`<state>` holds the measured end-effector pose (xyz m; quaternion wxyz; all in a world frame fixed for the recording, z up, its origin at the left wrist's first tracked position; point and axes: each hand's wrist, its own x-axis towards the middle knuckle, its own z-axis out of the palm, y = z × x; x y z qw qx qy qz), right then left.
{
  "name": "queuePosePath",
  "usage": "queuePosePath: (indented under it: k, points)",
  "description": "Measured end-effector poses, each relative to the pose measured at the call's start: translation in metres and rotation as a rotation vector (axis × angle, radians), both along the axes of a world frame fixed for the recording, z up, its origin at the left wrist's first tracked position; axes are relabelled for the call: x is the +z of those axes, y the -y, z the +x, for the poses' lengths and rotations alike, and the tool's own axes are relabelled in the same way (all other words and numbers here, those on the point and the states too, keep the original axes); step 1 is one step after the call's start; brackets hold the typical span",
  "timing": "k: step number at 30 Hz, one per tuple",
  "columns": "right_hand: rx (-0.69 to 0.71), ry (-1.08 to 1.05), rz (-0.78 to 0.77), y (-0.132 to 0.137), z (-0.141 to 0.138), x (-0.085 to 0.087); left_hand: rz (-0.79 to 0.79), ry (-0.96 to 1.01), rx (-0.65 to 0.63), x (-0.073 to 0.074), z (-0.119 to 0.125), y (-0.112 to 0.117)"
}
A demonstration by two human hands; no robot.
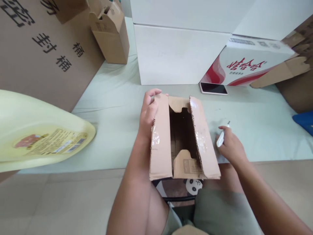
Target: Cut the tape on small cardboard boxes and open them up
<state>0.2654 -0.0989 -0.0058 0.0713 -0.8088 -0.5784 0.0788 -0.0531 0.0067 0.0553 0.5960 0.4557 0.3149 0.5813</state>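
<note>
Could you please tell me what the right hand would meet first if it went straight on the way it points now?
The right hand, gripping the white tool, would probably meet the right side of the open cardboard box first, though its height relative to the box is unclear.

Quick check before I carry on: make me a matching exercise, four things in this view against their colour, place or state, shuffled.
Things:
1. centre carton
2. phone
3. slim white tool
4. large bottle

Matches:
A. in the right hand
B. pale yellow
C. top open, left hand on it
D. flat, screen dark

Pairs: 1-C, 2-D, 3-A, 4-B
</note>
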Motion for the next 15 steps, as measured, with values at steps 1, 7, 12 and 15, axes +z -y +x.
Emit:
queuePosePath:
  k: [1,7,12,15]
  points:
    - [0.002,0.017,0.005,0.005,0.006,-0.004,-0.008,-0.01,0.008,-0.001,0.001,-0.001]
    - [0.089,0.0,0.18,0.02,0.012,-0.005,-0.078,-0.147,0.23,0.001,0.008,-0.002]
    - [0.305,-0.227,0.273,0.03,-0.02,0.018,-0.251,-0.216,0.286,0.006,-0.001,-0.005]
    - [0.405,-0.422,0.197,0.033,-0.046,0.031,-0.279,-0.212,0.287,0.0,-0.013,-0.013]
